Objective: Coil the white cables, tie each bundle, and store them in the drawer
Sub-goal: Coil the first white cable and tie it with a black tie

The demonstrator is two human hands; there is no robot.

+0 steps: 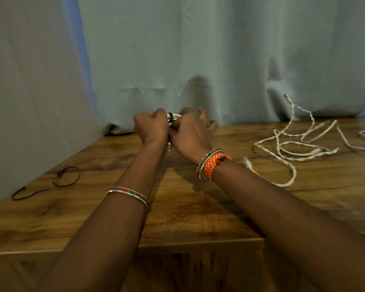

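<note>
Frame ctr: left hand [151, 126] fist grips white bundle [176, 116] w/ black tie [170, 117]; right hand [190, 131] pinches it, fingers spread. Loose cables [291, 144] right; 2 ties [66, 175] lower left.

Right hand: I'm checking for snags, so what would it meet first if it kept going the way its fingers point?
Probably the pale blue curtain behind the table. The right hand points away from the person, its fingers spread past the coiled white cable bundle; nothing else shows between, though depth is unclear.
</note>
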